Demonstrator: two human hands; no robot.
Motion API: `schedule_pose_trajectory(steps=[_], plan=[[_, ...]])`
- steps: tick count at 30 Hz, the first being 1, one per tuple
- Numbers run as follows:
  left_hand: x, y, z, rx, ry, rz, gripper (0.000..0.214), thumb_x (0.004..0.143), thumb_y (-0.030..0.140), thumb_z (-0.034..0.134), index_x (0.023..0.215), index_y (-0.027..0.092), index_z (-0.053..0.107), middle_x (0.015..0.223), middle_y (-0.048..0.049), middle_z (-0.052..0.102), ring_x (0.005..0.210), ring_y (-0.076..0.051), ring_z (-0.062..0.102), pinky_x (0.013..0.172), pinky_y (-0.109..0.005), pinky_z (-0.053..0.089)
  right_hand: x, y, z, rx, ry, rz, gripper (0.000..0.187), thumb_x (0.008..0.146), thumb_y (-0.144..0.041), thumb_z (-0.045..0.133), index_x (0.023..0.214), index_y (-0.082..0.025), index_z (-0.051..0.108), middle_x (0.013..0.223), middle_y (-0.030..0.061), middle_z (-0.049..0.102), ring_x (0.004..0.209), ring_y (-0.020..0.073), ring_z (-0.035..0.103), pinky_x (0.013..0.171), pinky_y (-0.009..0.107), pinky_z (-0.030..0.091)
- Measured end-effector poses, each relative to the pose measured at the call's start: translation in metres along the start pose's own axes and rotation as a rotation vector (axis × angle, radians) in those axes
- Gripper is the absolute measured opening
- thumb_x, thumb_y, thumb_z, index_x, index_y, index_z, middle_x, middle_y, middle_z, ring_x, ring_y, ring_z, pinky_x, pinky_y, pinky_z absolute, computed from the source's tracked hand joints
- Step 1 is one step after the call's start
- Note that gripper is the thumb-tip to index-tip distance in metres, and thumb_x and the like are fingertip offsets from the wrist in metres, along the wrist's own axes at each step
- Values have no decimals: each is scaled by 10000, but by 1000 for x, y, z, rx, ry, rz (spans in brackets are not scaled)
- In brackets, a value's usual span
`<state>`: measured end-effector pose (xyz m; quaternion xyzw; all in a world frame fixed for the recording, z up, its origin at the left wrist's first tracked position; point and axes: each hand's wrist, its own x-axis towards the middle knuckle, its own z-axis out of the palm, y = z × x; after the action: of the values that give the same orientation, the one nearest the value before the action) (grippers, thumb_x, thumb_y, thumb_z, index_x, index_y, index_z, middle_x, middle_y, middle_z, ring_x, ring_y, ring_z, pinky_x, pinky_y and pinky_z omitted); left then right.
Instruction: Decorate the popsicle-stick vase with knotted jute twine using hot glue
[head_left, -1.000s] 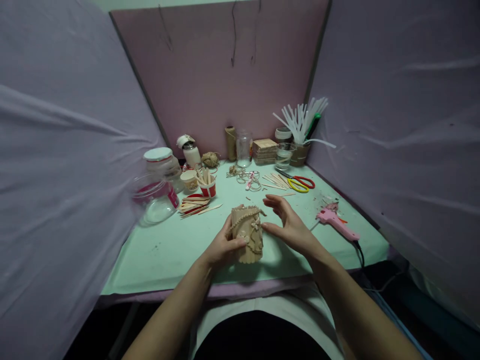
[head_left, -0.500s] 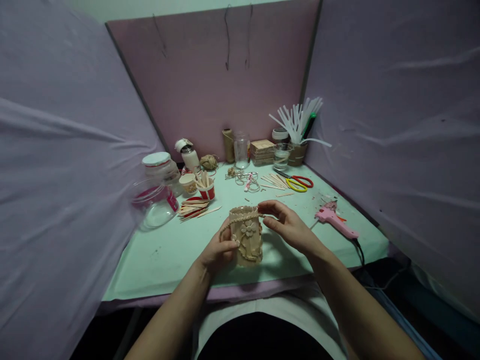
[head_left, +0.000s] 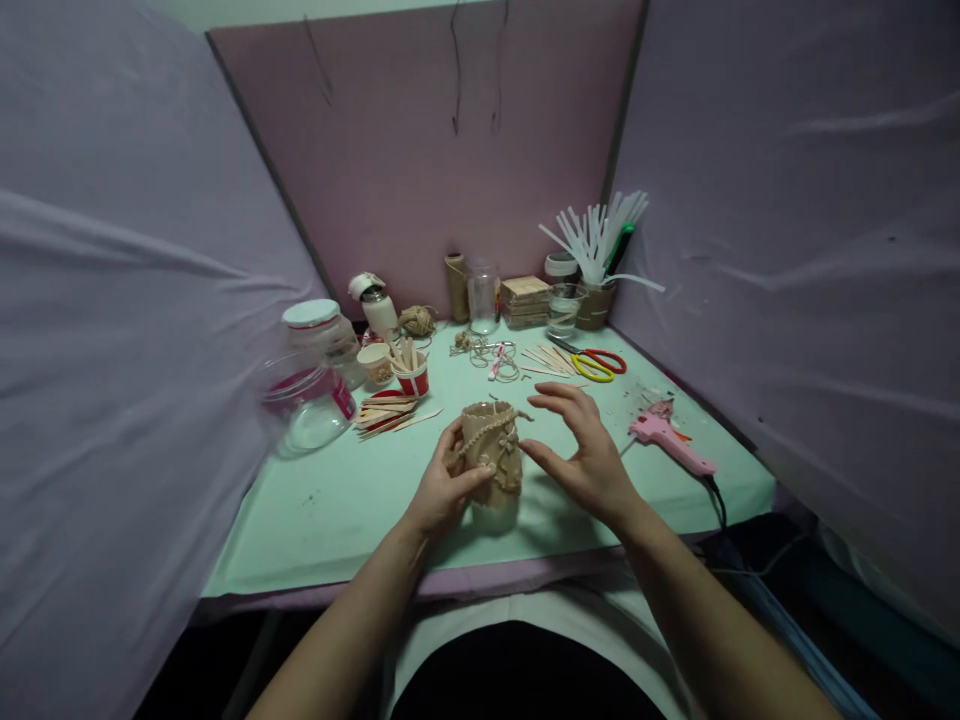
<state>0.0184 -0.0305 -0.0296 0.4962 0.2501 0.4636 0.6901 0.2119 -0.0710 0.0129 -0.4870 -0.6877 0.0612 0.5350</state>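
Note:
A beige decorated jar [head_left: 495, 480] stands upright near the front of the table, with a scalloped rim and raised flowers on its side. My left hand [head_left: 444, 488] is wrapped round its left side, thumb across the front. A braided cord [head_left: 480, 434] runs slantwise across the upper part, its loose end sticking out to the right past the rim. Just right of the jar, my right hand [head_left: 581, 450] is open, thumb and fingers apart, holding nothing. Its thumb tip is close to the jar; whether it touches I cannot tell.
A pink glue gun [head_left: 671, 443] lies at the right, its cable over the edge. Scissors [head_left: 594, 362] and wooden sticks [head_left: 544, 358] lie behind. Clear plastic jars [head_left: 311, 410] and a red cup of sticks [head_left: 412, 378] stand left. White glue sticks [head_left: 596, 240] rise from a pot at the back.
The jar has been turned, its flower now further right, and the cord's end sticks out past the rim. My right hand has come away from the cord and spread its fingers.

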Motion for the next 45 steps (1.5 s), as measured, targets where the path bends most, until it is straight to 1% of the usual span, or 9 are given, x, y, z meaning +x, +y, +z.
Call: schedule_pose_trajectory(steps=[3, 7, 14, 22, 28, 31, 34, 38, 45], plan=[[1, -1, 0, 147, 88, 99, 926, 670, 244, 781, 1426, 319, 252, 1428, -106, 442, 1295, -279, 459, 1048, -424, 415, -3, -4, 5, 6, -11, -59, 304, 843, -260, 636, 1138, -245, 568, 1210, 100, 543, 1175, 248, 497, 1006, 462, 416], [0, 2, 3, 318, 184, 161, 1088, 665, 249, 791, 1475, 356, 74, 1400, -101, 438, 1291, -257, 458, 1035, -383, 421, -10, 1, 21, 118, -77, 13, 271, 854, -237, 609, 1120, -229, 560, 1125, 88, 568, 1084, 220, 546, 926, 403, 485], [-2, 2, 11, 286, 263, 121, 1033, 631, 254, 813, 1463, 264, 201, 1451, -128, 390, 1356, -280, 369, 1093, -355, 341, -26, 1, 45, 305, -163, 184, 391, 881, -328, 561, 1250, -241, 465, 1278, 110, 523, 1191, 227, 520, 980, 399, 483], [-11, 9, 6, 37, -45, 8, 1017, 639, 217, 784, 1455, 347, 192, 1534, -90, 286, 1385, -268, 323, 1084, -377, 345, -36, 2, 40, 299, -120, 264, 472, 876, -360, 570, 1306, -229, 426, 1301, 115, 533, 1204, 239, 526, 998, 399, 469], [-14, 18, -10, -142, -13, -117, 596, 712, 444, 680, 1246, 266, 484, 1331, -93, 518, 1174, -263, 522, 917, -393, 466, -30, 7, 25, 161, -213, 47, 545, 792, -235, 645, 1302, -231, 455, 1294, 113, 541, 1212, 242, 519, 1021, 415, 452], [-9, 31, -24, 32, 161, -50, 431, 771, 453, 640, 1140, 246, 556, 1307, -72, 535, 1172, -234, 517, 907, -356, 459, -17, 11, 11, 51, -345, -120, 586, 777, -181, 620, 1336, -223, 447, 1317, 131, 537, 1223, 255, 510, 1015, 444, 451], [0, 48, -33, 311, 305, 53, 324, 782, 401, 657, 1034, 203, 605, 1049, -56, 645, 1019, -186, 580, 865, -300, 445, -4, 13, 0, -55, -474, -245, 583, 758, -160, 599, 1327, -198, 478, 1303, 146, 555, 1200, 270, 523, 986, 456, 463], [6, 57, -28, 500, 202, -23, 299, 721, 343, 723, 941, 163, 628, 828, -41, 671, 791, -161, 609, 763, -290, 455, 8, 16, -3, -135, -566, -339, 588, 712, -123, 575, 1294, -189, 519, 1248, 141, 593, 1134, 270, 561, 935, 438, 477], [5, 23, -4, 260, 142, -270, 545, 751, 389, 701, 1228, 183, 538, 838, -35, 688, 751, -143, 630, 744, -285, 467, 12, 24, 4, -114, -663, -338, 647, 676, -129, 593, 1312, -209, 508, 1249, 125, 609, 1136, 262, 563, 1030, 498, 367]])
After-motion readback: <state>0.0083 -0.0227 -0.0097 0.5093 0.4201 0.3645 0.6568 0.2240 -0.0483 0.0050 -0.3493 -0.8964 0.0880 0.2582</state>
